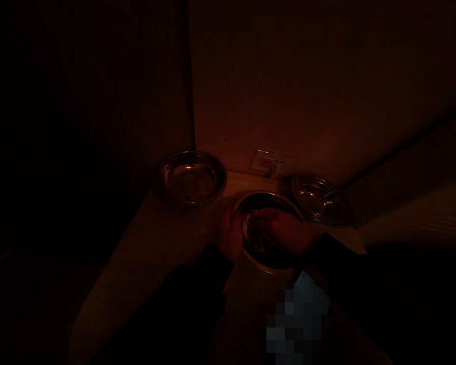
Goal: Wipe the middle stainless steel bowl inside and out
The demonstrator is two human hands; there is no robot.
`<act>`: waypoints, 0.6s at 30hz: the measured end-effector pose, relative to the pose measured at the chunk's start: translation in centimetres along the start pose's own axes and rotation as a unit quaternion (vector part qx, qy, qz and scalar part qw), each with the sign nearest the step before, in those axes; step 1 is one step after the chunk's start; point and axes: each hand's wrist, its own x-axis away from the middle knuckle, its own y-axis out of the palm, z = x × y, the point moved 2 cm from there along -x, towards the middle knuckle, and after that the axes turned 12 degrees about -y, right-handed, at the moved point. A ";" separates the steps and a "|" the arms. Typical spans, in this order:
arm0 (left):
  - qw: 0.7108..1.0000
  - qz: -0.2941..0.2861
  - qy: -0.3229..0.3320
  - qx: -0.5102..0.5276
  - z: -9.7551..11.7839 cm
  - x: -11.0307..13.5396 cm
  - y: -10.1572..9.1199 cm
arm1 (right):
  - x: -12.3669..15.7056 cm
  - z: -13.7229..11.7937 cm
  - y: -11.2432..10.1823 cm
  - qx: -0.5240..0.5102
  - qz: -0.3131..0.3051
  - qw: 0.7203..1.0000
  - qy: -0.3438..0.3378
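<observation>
A round metal bowl point(266, 269) stands on the table in very dim reddish light. My left hand point(230, 232) is wrapped against its left side, at the rim. Reaching in from the right, my right hand point(283, 228) is inside the bowl, its fingers bent over a pale lump point(247, 225). Darkness and the hand hide most of that lump, and its kind is not clear. The rest of the bowl's contents is too dark to make out.
A wide metal basin point(192, 185) sits at the back left of the wooden table point(144, 253). Behind the bowl on the right is a shiny round metal dish point(322, 200). A wall socket point(272, 162) is just above the tabletop. A pale bluish object point(311, 291), partly pixelated, lies in front.
</observation>
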 end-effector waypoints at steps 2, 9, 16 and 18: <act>1.000 0.007 -0.004 -0.005 -0.1 -0.1 0.0 | 0.2 -0.3 0.0 -0.014 -0.003 0.999 -0.028; 1.000 -0.010 0.012 -0.008 -0.7 -0.4 0.0 | -0.1 0.9 0.1 -0.025 0.012 1.000 0.005; 1.000 -0.002 -0.002 -0.015 -0.6 -0.3 0.0 | 0.2 -0.5 -0.1 -0.078 -0.005 0.995 -0.068; 1.000 -0.008 0.008 -0.017 -0.6 -0.4 -0.1 | 0.0 0.0 0.0 -0.058 0.010 0.998 -0.033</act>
